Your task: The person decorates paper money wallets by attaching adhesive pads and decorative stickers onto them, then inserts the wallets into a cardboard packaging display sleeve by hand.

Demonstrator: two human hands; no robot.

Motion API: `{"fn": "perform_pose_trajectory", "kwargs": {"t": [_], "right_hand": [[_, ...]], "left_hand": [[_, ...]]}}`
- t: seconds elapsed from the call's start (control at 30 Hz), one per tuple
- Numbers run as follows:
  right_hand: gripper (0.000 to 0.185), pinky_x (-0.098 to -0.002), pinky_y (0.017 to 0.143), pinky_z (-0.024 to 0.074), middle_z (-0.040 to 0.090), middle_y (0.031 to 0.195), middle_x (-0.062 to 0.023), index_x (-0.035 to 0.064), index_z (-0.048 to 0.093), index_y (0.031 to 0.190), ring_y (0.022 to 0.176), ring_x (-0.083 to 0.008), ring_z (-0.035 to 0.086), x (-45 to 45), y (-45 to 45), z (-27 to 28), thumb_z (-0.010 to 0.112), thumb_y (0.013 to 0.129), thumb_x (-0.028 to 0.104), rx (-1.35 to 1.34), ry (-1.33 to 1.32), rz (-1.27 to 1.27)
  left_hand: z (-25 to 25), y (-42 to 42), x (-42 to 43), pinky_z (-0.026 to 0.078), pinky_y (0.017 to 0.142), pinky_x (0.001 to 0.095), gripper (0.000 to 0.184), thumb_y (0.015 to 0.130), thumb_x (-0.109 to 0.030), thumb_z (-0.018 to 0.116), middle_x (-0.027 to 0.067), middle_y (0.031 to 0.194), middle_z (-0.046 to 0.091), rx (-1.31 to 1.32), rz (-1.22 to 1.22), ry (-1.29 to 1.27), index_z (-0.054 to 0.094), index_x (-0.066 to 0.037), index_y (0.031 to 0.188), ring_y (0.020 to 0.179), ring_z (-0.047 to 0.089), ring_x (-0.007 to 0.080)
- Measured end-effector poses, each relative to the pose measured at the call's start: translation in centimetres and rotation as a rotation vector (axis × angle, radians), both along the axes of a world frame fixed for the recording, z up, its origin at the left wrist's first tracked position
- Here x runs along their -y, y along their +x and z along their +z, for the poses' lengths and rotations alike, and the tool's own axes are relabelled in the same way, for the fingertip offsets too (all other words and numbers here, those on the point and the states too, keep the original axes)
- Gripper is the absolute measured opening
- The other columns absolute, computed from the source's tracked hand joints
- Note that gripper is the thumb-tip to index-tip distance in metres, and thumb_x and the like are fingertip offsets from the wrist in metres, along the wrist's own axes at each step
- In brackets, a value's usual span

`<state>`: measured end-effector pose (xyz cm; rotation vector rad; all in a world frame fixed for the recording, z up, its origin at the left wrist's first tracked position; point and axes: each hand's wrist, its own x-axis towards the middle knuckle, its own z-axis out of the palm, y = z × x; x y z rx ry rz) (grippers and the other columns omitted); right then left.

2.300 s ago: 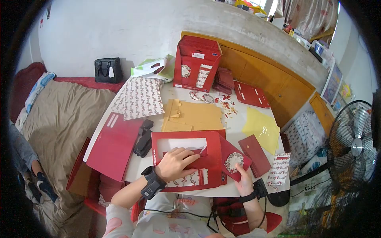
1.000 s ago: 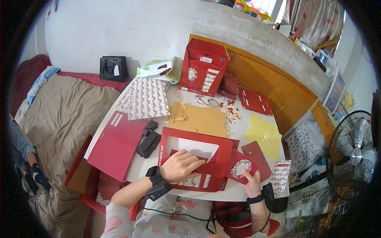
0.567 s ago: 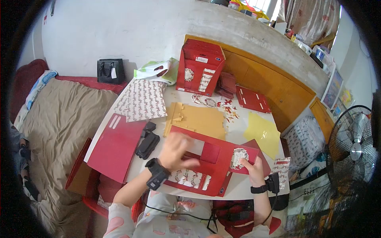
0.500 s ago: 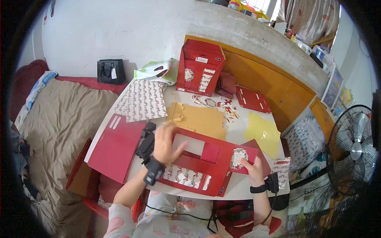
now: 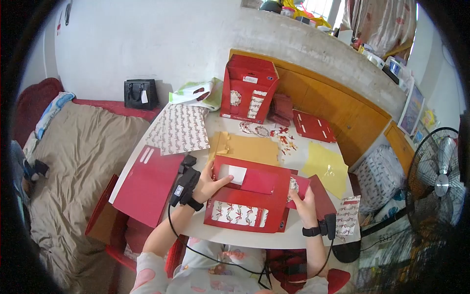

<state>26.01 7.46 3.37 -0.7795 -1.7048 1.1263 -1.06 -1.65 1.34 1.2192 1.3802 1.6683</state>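
Window sleeve (image 5: 280, 182): solid red, upper cutout showing white and deeper crimson, lower one white with rows of grey-and-red sprigs. Money wallet (image 5: 303, 184): red, pale round wreath motif. Display box (image 5: 236, 81): red, same sprig print low on its front. Patterned sheet (image 5: 178, 128): white, repeating grey-red sprigs in rows. Flat card (image 5: 147, 188): dark pinkish red, two white stripes. Envelopes (image 5: 252, 149): tan. Thin sheet (image 5: 327, 169): pale yellow. Paper scraps (image 5: 286, 143): red, white, gold. Tabletop (image 5: 296, 234): white. Handbag (image 5: 137, 97): black, white tag. Plastic bag (image 5: 215, 95): white and green. Bedsheet (image 5: 90, 142): plain beige-brown
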Motion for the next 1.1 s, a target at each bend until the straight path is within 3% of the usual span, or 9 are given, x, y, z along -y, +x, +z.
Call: {"fn": "perform_pose_trajectory", "kwargs": {"t": [0.13,0.2,0.33,0.4,0.63,0.7,0.9,0.97,1.1], "right_hand": [[0.032,-0.0263,0.08,0.0403,0.053,0.104,-0.0053,0.0007,0.043,0.111,0.093,-0.0114,0.051,-0.6,1.0,-0.2,0.054,0.082,0.01,0.023,-0.083,0.127],[0.035,-0.0274,0.084,0.0391,0.051,0.108,-0.004,0.0004,0.04,0.116,0.096,-0.0126,0.05,-0.7,1.4,-0.1,0.051,0.084,0.01,-0.071,-0.29,0.263],[0.039,-0.0282,0.087,0.038,0.05,0.112,-0.004,0.0002,0.037,0.121,0.1,-0.0138,0.049,-0.5,1.2,0.4,0.05,0.084,0.009,-0.021,-0.281,0.363],[0.038,-0.0283,0.089,0.0367,0.051,0.112,-0.0048,0.0001,0.039,0.12,0.103,-0.0142,0.048,-0.7,0.8,0.2,0.049,0.084,0.007,0.038,-0.11,0.428],[0.032,-0.0276,0.088,0.0381,0.053,0.111,-0.0059,-0.0021,0.045,0.115,0.103,-0.0132,0.049,-0.8,0.3,-0.7,0.048,0.085,0.01,0.086,-0.206,0.45],[0.032,-0.028,0.086,0.04,0.052,0.113,-0.0071,-0.0015,0.046,0.115,0.102,-0.0143,0.05,-1.1,0.3,-1.9,0.045,0.087,0.013,-0.031,-0.578,0.424],[0.033,-0.0329,0.086,0.0411,0.051,0.115,-0.0084,0.0009,0.045,0.116,0.102,-0.0184,0.051,0.1,-0.6,-2.1,0.041,0.087,0.017,-0.387,-0.79,0.518],[0.033,-0.0335,0.085,0.0422,0.052,0.114,-0.0092,0.0011,0.046,0.115,0.101,-0.0196,0.052,0.0,-0.6,-2.1,0.04,0.087,0.018,-0.42,-0.81,0.575],[0.035,-0.0337,0.086,0.0412,0.05,0.117,-0.0082,0.0021,0.044,0.118,0.103,-0.0189,0.05,-0.5,-0.6,-1.7,0.041,0.088,0.019,-0.413,-0.839,0.695]], "left_hand": [[1.4,0.3,0.7,0.039,0.087,0.0273,0.069,0.074,-0.011,0.065,0.014,0.113,0.049,0.043,-0.039,0.014,0.025,0.003,0.127,0.102,0.049,0.0166],[1.5,0.3,0.7,0.038,0.088,0.0277,0.07,0.073,-0.011,0.066,0.0143,0.113,0.049,0.052,-0.059,0.025,0.024,0.004,0.127,0.103,0.049,0.017],[0.8,0.1,0.4,0.039,0.088,0.0276,0.073,0.072,-0.013,0.067,0.0141,0.114,0.048,0.025,-0.075,0.02,0.023,0.004,0.127,0.102,0.049,0.0168],[0.5,0.1,0.5,0.04,0.086,0.027,0.074,0.072,-0.016,0.069,0.0146,0.114,0.048,0.011,-0.081,0.006,0.024,0.005,0.127,0.103,0.049,0.0166],[1.1,0.6,1.0,0.041,0.086,0.0266,0.076,0.071,-0.011,0.069,0.0129,0.114,0.049,0.007,-0.078,0.032,0.022,0.003,0.129,0.102,0.049,0.0158],[1.3,0.7,1.1,0.041,0.085,0.0267,0.076,0.072,-0.008,0.067,0.0126,0.115,0.048,0.002,-0.075,-0.001,0.019,0.002,0.131,0.102,0.049,0.0158],[0.9,0.8,1.0,0.04,0.087,0.0274,0.073,0.072,-0.01,0.068,0.014,0.117,0.047,0.012,-0.103,0.09,0.023,0.003,0.128,0.104,0.049,0.0165],[0.8,0.7,1.0,0.031,0.096,0.029,0.074,0.073,-0.007,0.065,0.013,0.123,0.041,0.005,-0.122,0.088,0.019,0.002,0.131,0.113,0.041,0.017],[1.1,0.8,1.3,0.03,0.097,0.029,0.073,0.074,-0.006,0.064,0.0125,0.125,0.04,0.023,-0.143,0.073,0.018,0.002,0.131,0.114,0.04,0.0168]]}}
